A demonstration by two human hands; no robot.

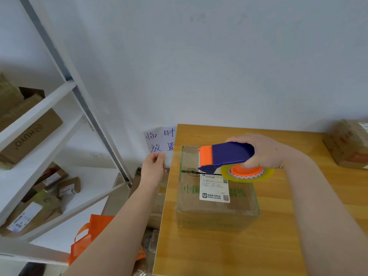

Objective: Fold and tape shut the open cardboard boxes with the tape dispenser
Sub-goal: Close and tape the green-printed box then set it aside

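Closest to me is the wooden table point(229, 253). The cardboard box point(217, 212) sits on it near the left edge, flaps folded down, with a white shipping label point(214, 188) on top. The tape dispenser point(229, 156) is just over the box's far half. Its long axis runs 3 to 9 o'clock, with the orange cutter end pointing at 9 and the clear tape roll point(251, 177) at the 3 end. The nose is right at the centre seam. My right hand point(266, 152) comes in from 4 o'clock, fingers wrapped round the dispenser's handle. My left hand point(153, 168) is off the table at the box's 9 o'clock, fingers curled, and I can't tell if they're pinching anything. Behind it there's a handwritten paper sign point(159, 140) on the wall, and a shelf point(37, 116) of parcels at 10.
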